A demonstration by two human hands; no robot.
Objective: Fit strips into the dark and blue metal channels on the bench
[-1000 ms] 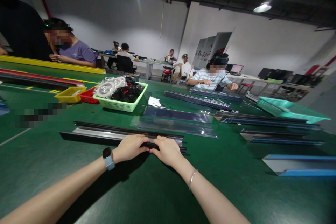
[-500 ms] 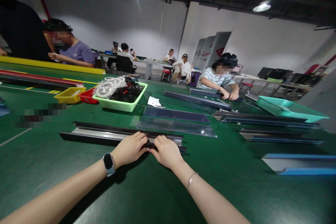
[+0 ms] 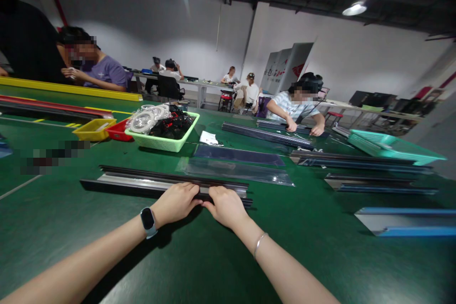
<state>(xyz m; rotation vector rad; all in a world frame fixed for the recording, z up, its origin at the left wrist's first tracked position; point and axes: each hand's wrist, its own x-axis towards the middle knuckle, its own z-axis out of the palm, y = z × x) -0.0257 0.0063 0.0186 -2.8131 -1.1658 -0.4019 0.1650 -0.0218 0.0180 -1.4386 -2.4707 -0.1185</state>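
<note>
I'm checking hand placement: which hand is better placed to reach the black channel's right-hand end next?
Probably the right hand: it is on the black channel nearer that end, while the left hand touches it farther away.

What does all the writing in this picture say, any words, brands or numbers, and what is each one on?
Nothing can be read clearly enough to quote.
Grey standing banner at the back: dark and red markings, too blurred.
White sheet on the table: dark marks, too small.
Smartwatch on the left wrist: dark screen, no digits legible.
Black channel under the hands: no lettering visible.
</note>
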